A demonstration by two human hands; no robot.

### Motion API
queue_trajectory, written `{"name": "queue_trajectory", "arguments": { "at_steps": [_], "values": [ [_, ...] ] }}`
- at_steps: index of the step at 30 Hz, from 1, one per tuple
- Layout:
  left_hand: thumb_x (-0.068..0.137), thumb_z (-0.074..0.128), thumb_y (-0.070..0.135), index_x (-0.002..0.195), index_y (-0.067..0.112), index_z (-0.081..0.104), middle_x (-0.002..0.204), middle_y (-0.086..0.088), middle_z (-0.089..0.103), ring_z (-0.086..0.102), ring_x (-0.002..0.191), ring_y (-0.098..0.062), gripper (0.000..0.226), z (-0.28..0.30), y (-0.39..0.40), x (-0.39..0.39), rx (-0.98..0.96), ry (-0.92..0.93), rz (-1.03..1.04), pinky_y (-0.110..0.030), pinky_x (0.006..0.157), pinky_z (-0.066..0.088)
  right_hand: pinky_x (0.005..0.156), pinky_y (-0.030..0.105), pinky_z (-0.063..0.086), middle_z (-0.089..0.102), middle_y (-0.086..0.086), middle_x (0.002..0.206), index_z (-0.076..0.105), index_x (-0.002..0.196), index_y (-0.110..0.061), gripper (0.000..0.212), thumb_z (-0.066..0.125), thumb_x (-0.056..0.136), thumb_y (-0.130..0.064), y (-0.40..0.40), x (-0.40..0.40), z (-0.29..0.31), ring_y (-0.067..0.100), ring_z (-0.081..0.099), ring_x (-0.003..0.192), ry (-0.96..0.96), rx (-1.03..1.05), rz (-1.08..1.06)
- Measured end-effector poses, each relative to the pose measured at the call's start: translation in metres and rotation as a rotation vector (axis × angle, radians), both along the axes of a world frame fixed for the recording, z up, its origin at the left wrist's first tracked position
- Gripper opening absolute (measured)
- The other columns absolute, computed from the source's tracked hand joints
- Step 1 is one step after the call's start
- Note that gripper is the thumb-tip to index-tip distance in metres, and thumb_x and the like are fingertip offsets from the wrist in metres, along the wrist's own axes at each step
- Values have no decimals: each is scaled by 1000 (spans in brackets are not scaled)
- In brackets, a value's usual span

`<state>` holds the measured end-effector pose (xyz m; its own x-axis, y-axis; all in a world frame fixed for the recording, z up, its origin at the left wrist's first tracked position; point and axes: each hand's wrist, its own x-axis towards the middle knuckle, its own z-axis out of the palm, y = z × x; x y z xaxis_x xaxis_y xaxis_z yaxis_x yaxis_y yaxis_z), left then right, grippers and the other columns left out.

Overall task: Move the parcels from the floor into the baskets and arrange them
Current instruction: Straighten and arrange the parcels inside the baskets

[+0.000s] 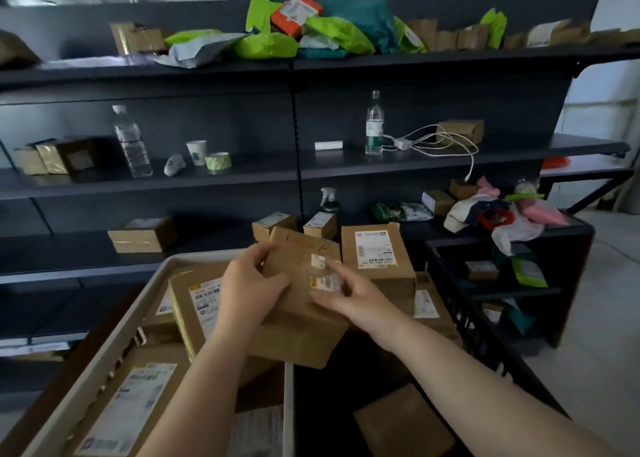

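Head | cardboard parcel (298,304) between hands | left hand (249,280), right hand (349,297) grip it

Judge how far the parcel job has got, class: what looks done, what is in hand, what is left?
Done: several cardboard parcels lie in the pale basket.
In hand: the left hand and right hand hold a brown box above both baskets.
Left: the black basket has room; the floor is mostly out of view.
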<state>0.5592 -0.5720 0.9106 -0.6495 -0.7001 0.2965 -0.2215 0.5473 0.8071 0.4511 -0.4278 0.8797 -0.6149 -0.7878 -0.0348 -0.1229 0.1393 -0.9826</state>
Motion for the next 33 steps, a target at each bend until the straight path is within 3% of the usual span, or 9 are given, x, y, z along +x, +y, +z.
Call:
{"name": "queue_trajectory", "arguments": {
  "at_steps": [3,5,8,12,15,20,25,28,33],
  "values": [
    [78,70,20,129,25,50,113,10,56,52,102,-8,55,-16,2,-20,35,-55,7,-15,78,38,111,37,28,8,-5,157,19,147,-35,111,80,56,-55,-14,-11,-3,21,23,139,125,199,29],
    [79,70,23,131,25,47,126,4,54,49,115,-14,57,-29,4,-41,22,-97,-38,-23,86,37,114,38,17,-10,-5,158,12,149,-32,115,82,60,-48,-16,-25,-10,21,6,145,286,323,55],
    [83,66,28,131,25,47,139,3,47,45,124,-16,52,-48,1,-72,20,-149,-129,-28,95,38,113,33,19,2,-2,159,20,149,-22,101,77,68,-48,-14,-44,-27,19,13,144,592,386,-56],
    [87,61,29,135,20,44,150,0,35,36,134,-18,52,-55,-5,-107,-52,-202,-182,-32,106,34,110,40,28,31,2,152,27,146,-20,79,59,82,-53,-18,-60,-36,24,32,136,987,562,-141],
    [88,61,27,138,19,41,152,-1,31,30,139,-20,54,-53,-8,-125,-68,-247,-256,-37,112,32,114,45,15,48,2,141,37,141,-20,65,53,87,-51,-23,-68,-37,23,40,130,1192,653,-132],
    [85,65,23,142,23,33,151,-4,29,33,136,-22,65,-52,-17,-134,-14,-271,-374,-39,110,35,113,58,-4,26,2,154,14,149,-22,63,36,96,-47,-23,-76,-42,24,25,141,1190,844,-107],
    [84,66,19,139,28,36,142,-2,42,44,126,-20,64,-62,-21,-136,63,-223,-378,-38,104,42,106,60,-18,28,1,154,17,148,-24,55,37,98,-35,-17,-77,-49,22,24,141,1270,742,-119],
    [89,59,17,140,17,36,137,-8,50,49,123,-23,57,-75,-17,-133,45,-255,-241,-32,100,40,110,57,-14,40,0,146,28,145,-23,57,49,92,-17,-27,-76,-48,23,31,136,1282,698,-83],
    [92,52,24,140,16,36,137,-5,49,48,123,-21,51,-91,8,-113,55,-198,-104,-25,93,36,115,47,-3,18,3,157,20,148,-21,62,47,93,-15,-20,-73,-50,24,13,144,1160,637,-28]
  ]
}}
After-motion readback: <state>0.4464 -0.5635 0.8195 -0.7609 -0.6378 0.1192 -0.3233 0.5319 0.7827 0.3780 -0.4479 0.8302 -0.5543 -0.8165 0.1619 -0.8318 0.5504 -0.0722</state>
